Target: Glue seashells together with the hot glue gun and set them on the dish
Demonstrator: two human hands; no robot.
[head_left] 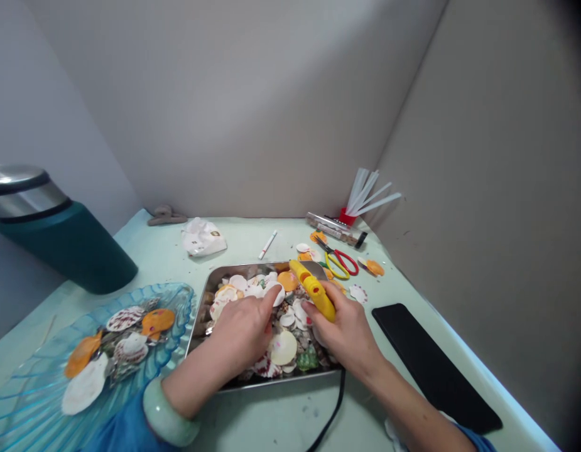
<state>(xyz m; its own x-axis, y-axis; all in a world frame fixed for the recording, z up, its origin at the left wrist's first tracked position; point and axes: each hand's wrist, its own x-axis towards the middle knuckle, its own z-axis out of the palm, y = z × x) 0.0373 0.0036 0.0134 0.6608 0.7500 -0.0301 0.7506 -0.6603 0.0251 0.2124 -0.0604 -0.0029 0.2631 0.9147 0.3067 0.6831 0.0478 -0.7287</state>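
Right hand (344, 323) holds glue gun (313, 292) over shell tray (290, 378).
Right grip wrapped round glue gun; left hand (243, 323) over tray too, thumb at white shell (279, 297), can't tell if pinched. Scissors (334, 252) on counter (243, 242) past tray.

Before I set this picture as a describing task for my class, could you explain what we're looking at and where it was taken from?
There is no machine here: these are a person's own bare hands. The single picture comes from a camera worn on the head, looking forward and down.

The right hand holds a yellow glue gun. The left hand is over the metal tray of shells, by a white shell; whether it grips that shell is unclear.

Also on the table are a blue dish with more shells and a green bottle to the left, and scissors and a flat black object to the right.
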